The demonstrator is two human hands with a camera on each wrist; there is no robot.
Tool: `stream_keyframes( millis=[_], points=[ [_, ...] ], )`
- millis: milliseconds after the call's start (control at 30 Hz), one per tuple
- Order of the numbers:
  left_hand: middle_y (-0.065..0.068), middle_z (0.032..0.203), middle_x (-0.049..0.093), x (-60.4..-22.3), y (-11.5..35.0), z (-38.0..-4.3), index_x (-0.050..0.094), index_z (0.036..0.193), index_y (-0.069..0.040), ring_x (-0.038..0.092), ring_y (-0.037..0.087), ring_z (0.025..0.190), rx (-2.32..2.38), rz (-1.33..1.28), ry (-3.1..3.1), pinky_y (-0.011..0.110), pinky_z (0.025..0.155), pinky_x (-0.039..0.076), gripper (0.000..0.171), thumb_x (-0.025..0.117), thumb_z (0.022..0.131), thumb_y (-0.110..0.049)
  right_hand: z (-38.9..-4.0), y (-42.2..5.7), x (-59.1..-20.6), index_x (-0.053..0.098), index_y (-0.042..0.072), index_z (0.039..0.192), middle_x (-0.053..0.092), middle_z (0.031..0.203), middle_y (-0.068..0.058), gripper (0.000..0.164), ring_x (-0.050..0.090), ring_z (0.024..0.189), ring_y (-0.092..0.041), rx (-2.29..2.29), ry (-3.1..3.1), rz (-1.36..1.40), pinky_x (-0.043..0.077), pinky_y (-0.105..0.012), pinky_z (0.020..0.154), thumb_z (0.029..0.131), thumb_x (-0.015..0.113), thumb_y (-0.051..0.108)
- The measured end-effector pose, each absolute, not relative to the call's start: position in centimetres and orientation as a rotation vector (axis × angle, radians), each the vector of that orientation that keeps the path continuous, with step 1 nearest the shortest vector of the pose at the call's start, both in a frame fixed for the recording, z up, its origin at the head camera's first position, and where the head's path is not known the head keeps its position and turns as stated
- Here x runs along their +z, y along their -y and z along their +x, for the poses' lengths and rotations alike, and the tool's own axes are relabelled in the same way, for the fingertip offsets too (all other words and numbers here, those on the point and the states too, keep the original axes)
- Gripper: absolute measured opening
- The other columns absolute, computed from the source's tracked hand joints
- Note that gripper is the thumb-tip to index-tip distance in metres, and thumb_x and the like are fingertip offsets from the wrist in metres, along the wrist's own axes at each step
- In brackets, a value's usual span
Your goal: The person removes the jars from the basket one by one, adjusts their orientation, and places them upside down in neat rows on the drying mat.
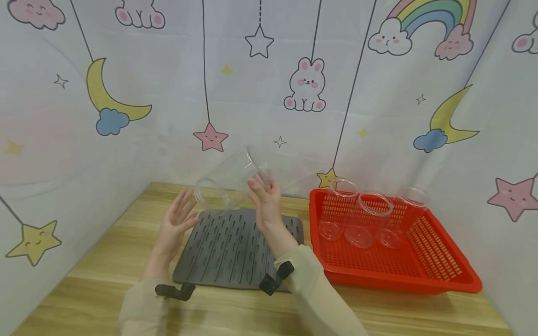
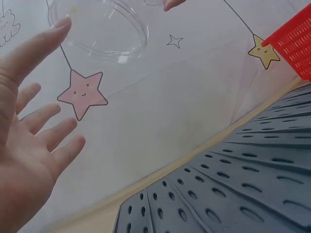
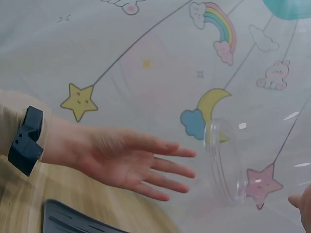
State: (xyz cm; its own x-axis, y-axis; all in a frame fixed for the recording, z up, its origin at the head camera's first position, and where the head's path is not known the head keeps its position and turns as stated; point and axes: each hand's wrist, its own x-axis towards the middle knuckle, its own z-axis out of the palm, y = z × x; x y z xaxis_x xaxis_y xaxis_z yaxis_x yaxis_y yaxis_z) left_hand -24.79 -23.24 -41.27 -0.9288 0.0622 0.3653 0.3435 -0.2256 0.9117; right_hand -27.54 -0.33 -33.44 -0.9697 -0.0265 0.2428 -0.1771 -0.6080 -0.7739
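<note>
The right hand (image 1: 265, 203) is holding a clear cup (image 1: 233, 182) near its higher end, the thumb and fingers closing on that end, though the see-through wall is making the exact contact hard to read. The left hand (image 1: 177, 221) is gripping nothing: its fingers are spreading, nearly straight, with the thumb standing apart, and the palm is facing the cup's lower end, the fingertips lying just beside the round edge. The cup itself is hanging in the air above a grey ribbed mat (image 1: 239, 247), tilting so that one round end is pointing down toward the left hand and the other is rising toward the right. It is looking colourless and cylindrical, its edges catching thin white glints while the printed wall cloth (image 1: 269, 93) is showing through its side. To the right, three similar clear cups (image 1: 370, 224) are standing in a red basket (image 1: 395, 283).
</note>
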Motion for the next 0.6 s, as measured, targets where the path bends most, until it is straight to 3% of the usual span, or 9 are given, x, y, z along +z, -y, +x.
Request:
stream_keyframes(
  millis=[167, 433, 600],
  points=[
    [0.021, 0.163, 0.005, -42.3, 24.1, -25.0, 0.01, 0.158, -0.009, 0.01, 0.041, 0.149, -2.273, -0.396, 1.848, 0.015, 0.106, 0.041, 0.083, 0.057, 0.091, 0.008, -28.1, 1.2, -33.8, 0.025, 0.007, 0.152, 0.033, 0.155, -0.017, 0.132, 0.035, 0.143, -0.032, 2.669, 1.426, 0.379, 0.034, -0.048, 0.117, 0.049, 0.092, 0.055],
    [0.016, 0.164, 0.009, -43.6, 25.3, -25.1, 0.009, 0.157, -0.008, 0.015, 0.036, 0.15, -2.283, -0.183, 2.0, 0.011, 0.102, 0.042, 0.081, 0.059, 0.094, 0.001, -28.5, 2.0, -34.8, 0.027, 0.01, 0.152, 0.036, 0.155, -0.01, 0.131, 0.035, 0.144, -0.028, 2.553, 1.573, 0.361, 0.03, -0.047, 0.119, 0.048, 0.09, 0.058],
    [0.016, 0.164, 0.008, -44.6, 25.9, -25.2, 0.008, 0.157, -0.009, 0.015, 0.035, 0.15, -2.291, -0.13, 2.046, 0.011, 0.101, 0.042, 0.08, 0.058, 0.095, -0.001, -28.5, 2.6, -35.7, 0.025, 0.012, 0.153, 0.034, 0.157, -0.009, 0.111, 0.03, 0.146, -0.027, 2.505, 1.692, 0.317, 0.024, -0.051, 0.121, 0.067, 0.089, 0.041]
  ],
)
